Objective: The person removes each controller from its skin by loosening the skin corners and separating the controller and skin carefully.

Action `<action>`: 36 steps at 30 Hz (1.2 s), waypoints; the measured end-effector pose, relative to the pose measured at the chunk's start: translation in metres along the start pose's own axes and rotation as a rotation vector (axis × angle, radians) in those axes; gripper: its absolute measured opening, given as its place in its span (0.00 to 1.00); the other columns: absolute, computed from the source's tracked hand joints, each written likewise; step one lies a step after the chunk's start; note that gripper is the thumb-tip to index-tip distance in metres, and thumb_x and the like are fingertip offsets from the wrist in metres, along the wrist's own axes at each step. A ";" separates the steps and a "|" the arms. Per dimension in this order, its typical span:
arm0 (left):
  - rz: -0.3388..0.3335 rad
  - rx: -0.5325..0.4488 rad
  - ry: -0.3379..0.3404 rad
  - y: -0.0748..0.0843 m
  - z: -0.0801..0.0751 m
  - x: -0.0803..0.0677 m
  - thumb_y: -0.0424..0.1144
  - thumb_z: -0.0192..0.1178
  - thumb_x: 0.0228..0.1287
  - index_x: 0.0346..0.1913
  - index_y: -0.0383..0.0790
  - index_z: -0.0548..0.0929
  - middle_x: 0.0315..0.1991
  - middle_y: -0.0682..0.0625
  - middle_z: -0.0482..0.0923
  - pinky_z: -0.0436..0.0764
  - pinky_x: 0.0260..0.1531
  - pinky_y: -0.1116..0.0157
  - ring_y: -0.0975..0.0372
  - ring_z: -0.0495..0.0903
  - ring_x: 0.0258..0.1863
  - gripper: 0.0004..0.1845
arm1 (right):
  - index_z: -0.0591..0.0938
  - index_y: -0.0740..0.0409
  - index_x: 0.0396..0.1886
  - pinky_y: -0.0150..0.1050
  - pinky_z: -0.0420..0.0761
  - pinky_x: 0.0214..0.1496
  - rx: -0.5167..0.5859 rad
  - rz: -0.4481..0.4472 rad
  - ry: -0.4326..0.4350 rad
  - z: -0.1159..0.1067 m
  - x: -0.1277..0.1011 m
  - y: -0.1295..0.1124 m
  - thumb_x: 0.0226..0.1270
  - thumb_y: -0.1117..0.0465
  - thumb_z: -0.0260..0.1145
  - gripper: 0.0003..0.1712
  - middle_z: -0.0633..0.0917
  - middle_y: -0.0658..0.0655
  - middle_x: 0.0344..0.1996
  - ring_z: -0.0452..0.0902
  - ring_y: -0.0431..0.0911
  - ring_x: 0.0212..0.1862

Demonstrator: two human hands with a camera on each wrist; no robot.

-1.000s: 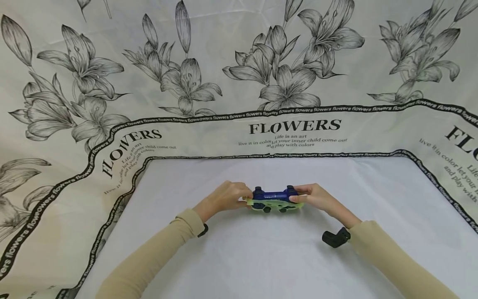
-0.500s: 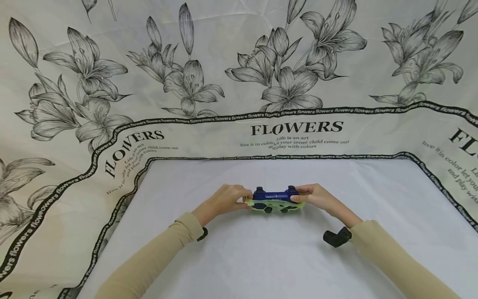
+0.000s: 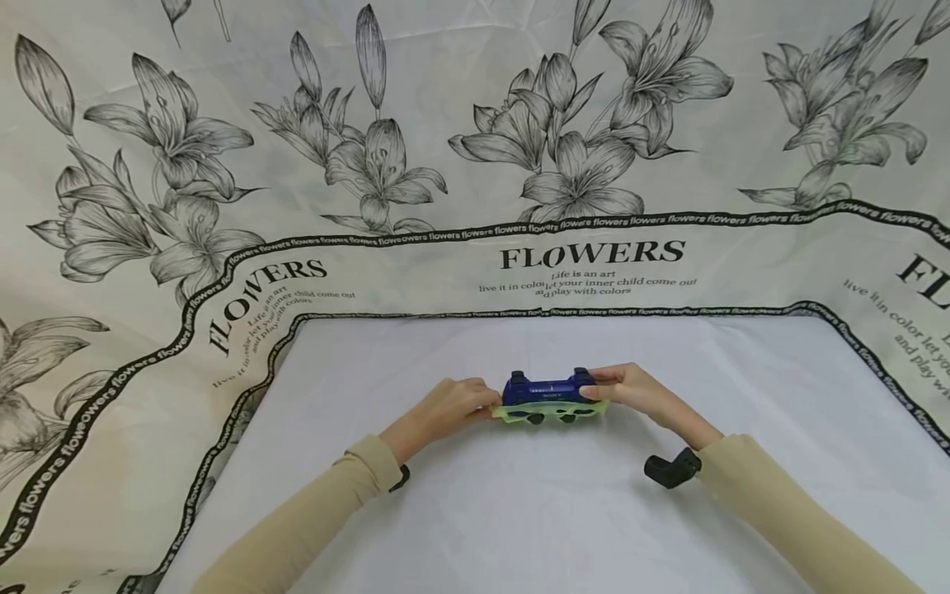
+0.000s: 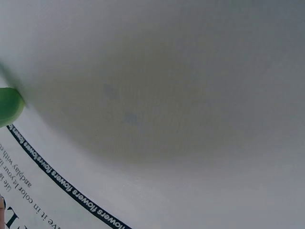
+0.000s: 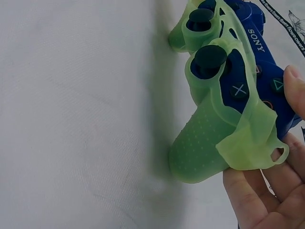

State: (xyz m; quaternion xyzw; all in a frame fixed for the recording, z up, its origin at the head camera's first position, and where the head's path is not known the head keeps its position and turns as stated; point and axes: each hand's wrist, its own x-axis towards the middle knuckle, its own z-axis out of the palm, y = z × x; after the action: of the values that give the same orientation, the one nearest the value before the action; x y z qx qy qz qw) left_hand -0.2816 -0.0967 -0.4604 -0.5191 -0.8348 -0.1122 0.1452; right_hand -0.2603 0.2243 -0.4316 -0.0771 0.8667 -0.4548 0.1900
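Note:
A blue game controller (image 3: 547, 390) sits partly inside a pale green silicone cover (image 3: 549, 412) at the middle of the white cloth. My left hand (image 3: 453, 406) grips its left end and my right hand (image 3: 631, 391) grips its right end, both holding it just above the cloth. The right wrist view shows the blue controller (image 5: 248, 62) with the green cover (image 5: 214, 129) peeled partway off its grip, my fingers (image 5: 267, 191) under it and a fingertip on its face. In the left wrist view only a green corner of the cover (image 4: 8, 106) shows at the left edge.
A white cloth (image 3: 519, 511) covers the table, bordered by flower-print paper (image 3: 371, 165) that rises behind and at both sides. A black wrist camera mount (image 3: 670, 469) hangs under my right sleeve; another (image 3: 402, 476) under my left.
The controller and both hands have barely shifted; the cover looks pulled slightly lower over the front of the controller.

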 end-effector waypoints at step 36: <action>-0.423 -0.564 0.144 0.001 0.011 0.007 0.40 0.68 0.58 0.29 0.40 0.89 0.27 0.52 0.88 0.83 0.33 0.66 0.69 0.83 0.29 0.07 | 0.64 0.73 0.68 0.64 0.67 0.64 -0.021 0.007 0.002 0.001 0.002 -0.001 0.67 0.46 0.61 0.41 0.73 0.71 0.62 0.64 0.67 0.67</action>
State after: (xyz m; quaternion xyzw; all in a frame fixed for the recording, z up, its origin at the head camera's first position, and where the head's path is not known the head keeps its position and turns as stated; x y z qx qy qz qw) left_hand -0.2853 -0.0871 -0.4684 -0.3454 -0.8475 -0.4020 0.0280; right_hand -0.2623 0.2224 -0.4315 -0.0756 0.8719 -0.4449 0.1902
